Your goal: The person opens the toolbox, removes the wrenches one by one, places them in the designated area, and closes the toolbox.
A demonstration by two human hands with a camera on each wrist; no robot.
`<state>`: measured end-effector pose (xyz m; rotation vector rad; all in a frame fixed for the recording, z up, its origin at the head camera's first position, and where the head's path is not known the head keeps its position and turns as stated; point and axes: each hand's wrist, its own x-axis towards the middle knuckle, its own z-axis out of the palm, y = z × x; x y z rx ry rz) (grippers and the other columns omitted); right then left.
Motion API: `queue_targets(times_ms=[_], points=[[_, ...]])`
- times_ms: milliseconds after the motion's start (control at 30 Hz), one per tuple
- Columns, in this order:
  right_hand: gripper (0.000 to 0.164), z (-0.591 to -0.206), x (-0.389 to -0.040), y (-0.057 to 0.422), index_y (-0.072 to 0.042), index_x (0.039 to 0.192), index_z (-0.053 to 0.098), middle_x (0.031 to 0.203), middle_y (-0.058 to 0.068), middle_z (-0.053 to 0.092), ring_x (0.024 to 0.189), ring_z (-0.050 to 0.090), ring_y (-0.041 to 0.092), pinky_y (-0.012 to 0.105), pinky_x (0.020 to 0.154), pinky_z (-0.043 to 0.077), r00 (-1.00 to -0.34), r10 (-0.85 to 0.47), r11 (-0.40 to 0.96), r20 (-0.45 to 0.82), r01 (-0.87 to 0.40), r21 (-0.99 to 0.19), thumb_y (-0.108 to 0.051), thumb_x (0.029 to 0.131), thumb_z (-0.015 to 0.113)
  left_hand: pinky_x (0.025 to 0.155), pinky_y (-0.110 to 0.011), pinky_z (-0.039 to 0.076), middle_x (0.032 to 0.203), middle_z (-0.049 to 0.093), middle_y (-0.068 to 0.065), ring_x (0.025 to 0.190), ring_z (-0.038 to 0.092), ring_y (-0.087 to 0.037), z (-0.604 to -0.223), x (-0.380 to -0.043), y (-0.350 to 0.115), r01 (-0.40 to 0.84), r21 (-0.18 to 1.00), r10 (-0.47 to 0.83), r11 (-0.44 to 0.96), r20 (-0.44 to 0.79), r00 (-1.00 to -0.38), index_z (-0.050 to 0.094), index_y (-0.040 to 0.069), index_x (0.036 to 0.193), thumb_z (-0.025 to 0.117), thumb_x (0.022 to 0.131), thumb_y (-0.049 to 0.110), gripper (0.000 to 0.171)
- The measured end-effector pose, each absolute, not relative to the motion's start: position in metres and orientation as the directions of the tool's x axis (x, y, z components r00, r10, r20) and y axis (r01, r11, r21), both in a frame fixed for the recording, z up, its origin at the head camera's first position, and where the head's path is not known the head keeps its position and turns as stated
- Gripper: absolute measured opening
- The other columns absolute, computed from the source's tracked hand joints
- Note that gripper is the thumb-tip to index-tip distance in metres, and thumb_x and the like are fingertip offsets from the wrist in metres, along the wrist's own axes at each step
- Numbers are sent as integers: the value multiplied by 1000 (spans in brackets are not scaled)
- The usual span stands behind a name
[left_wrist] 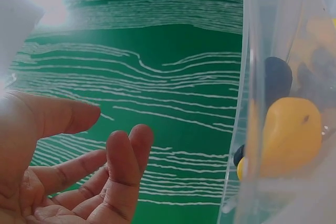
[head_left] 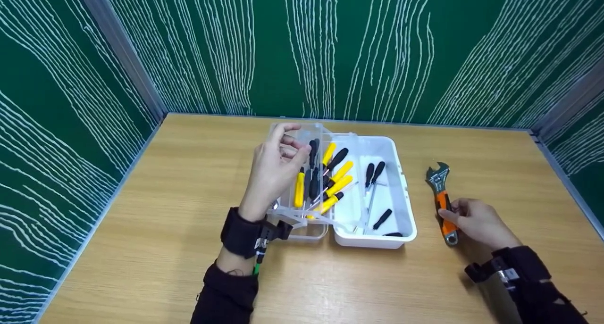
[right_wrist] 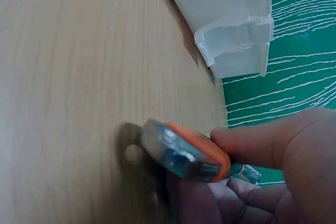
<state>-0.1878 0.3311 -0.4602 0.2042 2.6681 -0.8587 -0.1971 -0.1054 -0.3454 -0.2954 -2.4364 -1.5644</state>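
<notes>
The right hand (head_left: 481,225) gripped 1 wrench (head_left: 442,200), right of 1 box (head_left: 373,242); a steady mid-handle hold, jaws kept off the box, probably suited it best. Farther off, at least 5 yellow handles (head_left: 339,186) and 7 black handles (head_left: 382,219) showed; the left hand (head_left: 274,168), fingers relaxed, held nothing

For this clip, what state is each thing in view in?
White box: open, upright
Clear compartment: beside the box, holding tools
Screwdrivers: lying loose in box and compartment
Wrench: held by its orange handle
Right hand: gripping the wrench
Left hand: holding nothing, fingers loosely bent
</notes>
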Motion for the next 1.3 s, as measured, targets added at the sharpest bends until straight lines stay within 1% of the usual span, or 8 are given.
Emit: queue_targets(times_ms=[133,267,400,633,767,1000,1233,1300], points=[[47,-460,-188,332,4,121,60,96,13,65,77,58,21,28,61,47,-941,31,815,-338,220,-537,-41,108,64,83,-33,64,110,75,-12,91,73,-22,-344,-197,-105,312,858,50,408,320,-946,61,9,141,73,102,16,42],[45,-458,-189,333,3,117,59,97,14,65,76,61,21,28,61,50,-937,31,820,-347,222,-527,-40,106,67,82,-33,64,110,75,-12,91,74,-21,-343,-197,-105,314,861,50,401,322,-946,62,9,141,74,101,16,42],[46,-456,-190,333,0,116,59,96,13,63,77,58,22,29,62,48,-933,61,824,-354,247,-509,-43,105,69,83,-32,64,111,74,-11,92,74,-20,-342,-197,-106,296,874,43,385,303,-952,61,10,142,74,101,15,43],[43,-456,-189,331,-1,113,59,96,13,61,79,56,23,29,62,47,-933,96,838,-348,264,-477,-40,103,72,84,-32,64,111,74,-11,92,75,-20,-342,-197,-106,293,879,43,377,299,-953,61,11,142,74,101,16,43],[38,-456,-186,327,0,111,60,95,14,63,77,58,22,29,61,48,-935,91,841,-344,257,-476,-36,105,71,84,-33,64,111,74,-10,92,74,-20,-342,-195,-108,279,879,35,387,289,-957,61,11,142,74,101,15,43],[34,-456,-185,325,2,113,63,96,15,66,76,58,22,30,62,50,-936,88,841,-341,253,-478,-31,106,69,83,-33,65,110,74,-11,92,74,-21,-344,-194,-108,289,877,36,385,299,-954,62,10,141,74,101,15,42],[32,-456,-183,328,3,107,66,92,15,70,73,62,21,31,62,50,-958,48,862,-282,183,-472,-30,108,66,81,-34,64,108,74,-11,90,74,-20,-342,-194,-107,314,872,33,374,326,-945,63,9,139,75,100,13,41],[33,-456,-183,328,3,107,66,92,16,70,73,62,21,31,61,49,-960,50,863,-276,181,-472,-30,108,66,81,-34,64,109,74,-11,90,74,-20,-342,-194,-106,316,873,33,372,328,-944,63,9,139,75,100,13,41]])
